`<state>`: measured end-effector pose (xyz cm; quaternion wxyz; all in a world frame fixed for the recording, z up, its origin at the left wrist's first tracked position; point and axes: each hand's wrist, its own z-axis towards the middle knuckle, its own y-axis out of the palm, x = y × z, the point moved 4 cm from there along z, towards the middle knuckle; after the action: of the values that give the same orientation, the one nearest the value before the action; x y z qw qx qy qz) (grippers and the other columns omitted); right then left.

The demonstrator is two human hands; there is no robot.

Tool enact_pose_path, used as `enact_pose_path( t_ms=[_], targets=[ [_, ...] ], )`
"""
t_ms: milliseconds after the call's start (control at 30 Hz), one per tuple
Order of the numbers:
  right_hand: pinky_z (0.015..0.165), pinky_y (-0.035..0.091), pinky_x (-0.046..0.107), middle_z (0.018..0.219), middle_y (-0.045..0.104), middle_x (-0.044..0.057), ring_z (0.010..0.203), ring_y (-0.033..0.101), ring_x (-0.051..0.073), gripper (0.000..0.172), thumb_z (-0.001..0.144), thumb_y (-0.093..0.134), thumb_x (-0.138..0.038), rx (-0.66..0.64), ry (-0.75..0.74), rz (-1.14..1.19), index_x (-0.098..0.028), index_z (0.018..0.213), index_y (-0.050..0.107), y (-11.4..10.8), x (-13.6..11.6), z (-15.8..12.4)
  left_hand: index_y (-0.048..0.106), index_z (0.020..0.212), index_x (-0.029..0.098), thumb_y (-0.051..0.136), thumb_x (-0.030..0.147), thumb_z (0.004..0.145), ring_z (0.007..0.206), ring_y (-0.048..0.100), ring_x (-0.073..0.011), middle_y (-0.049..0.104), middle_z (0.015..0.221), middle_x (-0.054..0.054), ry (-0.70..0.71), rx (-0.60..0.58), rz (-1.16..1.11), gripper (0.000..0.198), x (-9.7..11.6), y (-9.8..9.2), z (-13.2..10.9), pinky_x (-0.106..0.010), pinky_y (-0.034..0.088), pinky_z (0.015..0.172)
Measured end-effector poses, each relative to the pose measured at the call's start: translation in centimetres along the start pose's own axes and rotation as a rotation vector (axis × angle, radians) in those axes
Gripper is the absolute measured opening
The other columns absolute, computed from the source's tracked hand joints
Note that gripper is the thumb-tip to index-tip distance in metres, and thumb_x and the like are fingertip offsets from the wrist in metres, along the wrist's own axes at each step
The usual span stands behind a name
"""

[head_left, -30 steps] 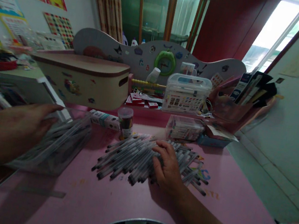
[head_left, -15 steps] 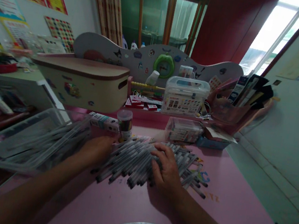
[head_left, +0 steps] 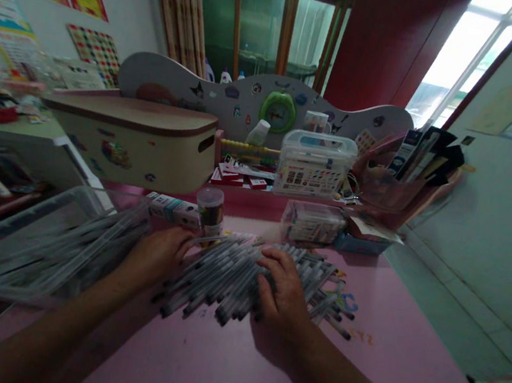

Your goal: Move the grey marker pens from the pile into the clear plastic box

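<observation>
A heap of clear-barrelled pens [head_left: 227, 277] with dark ends lies across the pink desk, mostly pointing the same way. My right hand [head_left: 282, 286] rests on the right part of the heap, fingers apart and slightly curled. At the heap's left edge, my left hand [head_left: 161, 254] has its fingers closed on a single pen [head_left: 207, 239], which sticks out to the right; the fingertips are partly hidden. Left of that hand stands a clear plastic bin [head_left: 64, 206] with more of these long thin pens inside, blurred.
Behind the heap stand a round clear-walled tub [head_left: 211, 207], a long white box [head_left: 173, 209], a clear case [head_left: 312, 223] and a blue box [head_left: 364, 244]. A lidded cream storage box [head_left: 140, 150] is at back left. The pink desk [head_left: 407, 371] ends at the right.
My left hand has shifted slightly left, and a pen now shows projecting from its fingers. The right hand stays on the heap. The whole view has shifted a little.
</observation>
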<state>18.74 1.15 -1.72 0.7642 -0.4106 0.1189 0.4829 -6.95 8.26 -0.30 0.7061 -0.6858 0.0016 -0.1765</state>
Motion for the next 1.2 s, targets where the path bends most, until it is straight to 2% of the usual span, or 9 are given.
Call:
enact_pose_path(
  t_ms=[167,267,333,467,567,633,833,1000,1200],
  targets=[
    [0.108,0.041,0.05,0.135,0.054,0.015,0.127,0.049,0.028,0.05,0.093,0.052,-0.014,0.047,0.018,-0.073,-0.02,0.142,0.041,-0.2,0.3,0.0,0.072,0.105,0.017,0.041,0.037,0.096,0.095,0.068,-0.0266,0.074,0.102,-0.012,0.161,0.284,-0.102,0.038,3.2,-2.4,-2.5,-0.037,0.05,0.088],
    [0.11,0.037,0.052,0.141,0.05,0.018,0.132,0.043,0.03,0.058,0.093,0.055,-0.018,0.042,0.031,-0.133,-0.018,0.147,0.035,-0.1,0.6,0.1,0.074,0.103,0.019,0.046,0.036,0.094,0.091,0.068,-0.0247,0.074,0.097,-0.01,0.294,0.285,-0.22,0.033,5.7,-2.9,-3.7,-0.035,0.051,0.085],
    [0.104,0.042,0.05,0.129,0.058,0.016,0.122,0.05,0.029,0.042,0.095,0.053,-0.018,-0.042,0.025,-0.129,-0.017,0.137,0.048,0.1,0.6,0.3,0.075,0.099,0.02,0.052,0.034,0.092,0.089,0.069,-0.0237,0.075,0.093,-0.009,0.329,0.265,-0.354,0.028,7.1,-3.1,-4.2,-0.034,0.051,0.083],
    [0.083,0.048,0.039,0.095,0.064,0.009,0.091,0.057,0.023,0.021,0.1,0.045,-0.019,-0.207,0.048,-0.034,-0.018,0.103,0.065,0.3,0.2,0.7,0.074,0.093,0.021,0.07,0.035,0.08,0.075,0.066,-0.0188,0.073,0.083,-0.005,0.086,0.194,-0.97,0.019,8.3,-1.8,-3.9,-0.029,0.051,0.071],
    [0.08,0.046,0.033,0.091,0.064,0.007,0.085,0.059,0.02,0.024,0.101,0.043,-0.02,-0.279,0.104,0.153,-0.017,0.1,0.066,0.2,-0.8,0.8,0.07,0.096,0.02,0.079,0.04,0.071,0.059,0.059,-0.0135,0.066,0.069,0.001,-0.205,0.108,-1.485,0.033,9.3,0.9,-3.6,-0.024,0.047,0.058],
    [0.077,0.046,0.03,0.089,0.065,0.005,0.083,0.06,0.018,0.026,0.102,0.042,-0.02,-0.344,0.184,0.308,-0.017,0.104,0.067,0.4,-1.3,0.7,0.069,0.096,0.019,0.08,0.043,0.07,0.058,0.059,-0.0126,0.064,0.066,0.002,-0.296,0.042,-1.623,0.038,10.6,2.8,-3.7,-0.023,0.046,0.056],
    [0.07,0.044,0.027,0.08,0.062,0.003,0.077,0.057,0.016,0.025,0.099,0.048,-0.027,-0.359,0.408,0.69,-0.015,0.103,0.07,1.9,-0.5,-0.3,0.068,0.105,0.02,0.072,0.043,0.082,0.078,0.068,-0.0157,0.073,0.094,-0.005,-0.299,0.02,-1.788,0.033,13.3,6.5,-4.8,-0.024,0.051,0.066],
    [0.068,0.044,0.028,0.073,0.058,0.002,0.067,0.051,0.015,0.034,0.095,0.055,-0.044,-0.361,0.58,0.904,-0.015,0.086,0.07,2.7,0.4,-0.9,0.07,0.107,0.019,0.065,0.047,0.088,0.105,0.067,-0.0225,0.073,0.113,-0.01,-0.257,0.071,-1.801,0.035,13.3,7.1,-5.0,-0.033,0.053,0.089],
    [0.098,0.042,0.04,0.094,0.066,0.007,0.087,0.059,0.02,0.044,0.093,0.057,-0.055,-0.395,0.457,0.868,-0.019,0.112,0.075,1.8,-1.0,0.3,0.072,0.099,0.018,0.064,0.049,0.088,0.11,0.066,-0.0244,0.073,0.116,-0.012,-0.235,0.112,-1.719,0.033,12.7,6.9,-4.7,-0.036,0.051,0.096]
  ],
)
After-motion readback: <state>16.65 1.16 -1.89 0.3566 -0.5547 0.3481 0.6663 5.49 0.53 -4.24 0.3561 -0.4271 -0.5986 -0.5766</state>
